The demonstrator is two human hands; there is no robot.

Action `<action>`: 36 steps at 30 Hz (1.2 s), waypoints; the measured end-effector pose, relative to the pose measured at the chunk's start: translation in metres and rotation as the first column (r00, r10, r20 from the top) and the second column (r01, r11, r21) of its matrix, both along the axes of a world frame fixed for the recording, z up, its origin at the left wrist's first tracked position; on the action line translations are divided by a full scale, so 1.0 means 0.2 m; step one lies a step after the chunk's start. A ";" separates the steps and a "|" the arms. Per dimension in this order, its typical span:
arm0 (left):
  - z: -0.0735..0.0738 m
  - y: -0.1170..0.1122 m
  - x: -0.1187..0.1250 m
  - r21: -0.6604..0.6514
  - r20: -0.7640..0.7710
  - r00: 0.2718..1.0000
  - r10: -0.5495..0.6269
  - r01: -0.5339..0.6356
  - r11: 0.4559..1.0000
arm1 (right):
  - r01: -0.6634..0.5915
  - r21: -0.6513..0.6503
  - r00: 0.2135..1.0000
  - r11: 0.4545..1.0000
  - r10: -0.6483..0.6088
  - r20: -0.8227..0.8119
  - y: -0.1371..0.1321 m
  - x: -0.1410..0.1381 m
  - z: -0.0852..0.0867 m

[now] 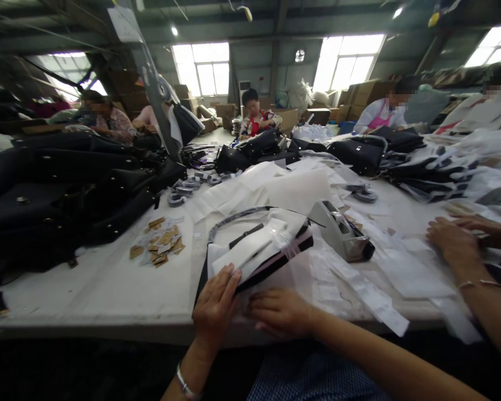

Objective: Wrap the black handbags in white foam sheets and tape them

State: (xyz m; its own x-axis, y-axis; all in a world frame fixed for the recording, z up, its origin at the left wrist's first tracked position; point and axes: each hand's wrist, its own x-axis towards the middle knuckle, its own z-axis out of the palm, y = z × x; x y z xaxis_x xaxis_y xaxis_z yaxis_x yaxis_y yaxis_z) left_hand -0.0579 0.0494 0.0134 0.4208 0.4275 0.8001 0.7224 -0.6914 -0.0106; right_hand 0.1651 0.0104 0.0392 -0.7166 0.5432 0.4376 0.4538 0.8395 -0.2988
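Note:
A black handbag (275, 257) partly wrapped in white paper lies on the white table (108, 289) right before me. My left hand (215, 309) rests on its near left corner, fingers stretched over the white wrapping paper (250, 245). My right hand (281, 312) lies palm down on thin white paper just below the bag, fingers curled slightly and flat. A grey handle (234, 220) arcs over the bag's far side.
A grey tape dispenser (338, 231) stands right of the bag. Small tan tags (158, 242) lie to the left, beside a heap of black bags (58, 189). Another person's hands (455, 236) work at the right. Several people sit across the table.

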 end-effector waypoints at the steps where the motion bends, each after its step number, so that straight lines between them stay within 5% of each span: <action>1: -0.01 -0.02 0.01 0.003 -0.016 1.000 -0.015 0.015 1.000 | -0.043 -0.004 0.999 0.999 0.043 0.021 -0.06 0.02 0.04; 3: -0.03 -0.05 0.02 0.003 -0.041 0.997 -0.060 0.060 0.998 | -0.054 -0.001 0.999 0.999 0.054 -0.002 -0.12 0.05 0.13; 6: -0.03 -0.10 0.04 0.015 -0.066 0.989 -0.134 0.136 0.991 | 0.105 -0.010 0.985 0.994 -0.105 -0.137 -0.05 0.09 0.25; 10: -0.01 -0.15 0.05 0.032 -0.075 0.982 -0.175 0.177 0.984 | 0.478 -0.230 0.863 0.848 -0.502 -0.056 0.29 0.11 0.28; 13: -0.01 -0.17 0.06 0.042 -0.060 0.980 -0.190 0.192 0.980 | 0.566 -0.310 0.819 0.764 -0.563 0.108 0.58 0.10 0.22; 17: -0.05 -0.20 0.06 0.025 -0.039 0.981 -0.190 0.191 0.981 | 0.577 -0.390 0.816 0.717 -0.522 0.249 0.84 0.06 0.14; 23: -0.04 -0.21 0.07 0.033 -0.008 0.983 -0.182 0.182 0.983 | 0.564 -0.566 0.823 0.601 -0.470 0.320 0.95 0.02 0.10; 29: -0.04 -0.20 0.08 0.003 -0.006 0.986 -0.165 0.166 0.986 | 0.393 -0.811 0.843 0.433 -0.521 0.131 0.97 0.03 0.12; 36: -0.06 -0.20 0.08 -0.005 -0.009 0.988 -0.157 0.157 0.988 | 0.122 -0.898 0.858 0.422 -0.500 -0.118 0.96 0.03 0.12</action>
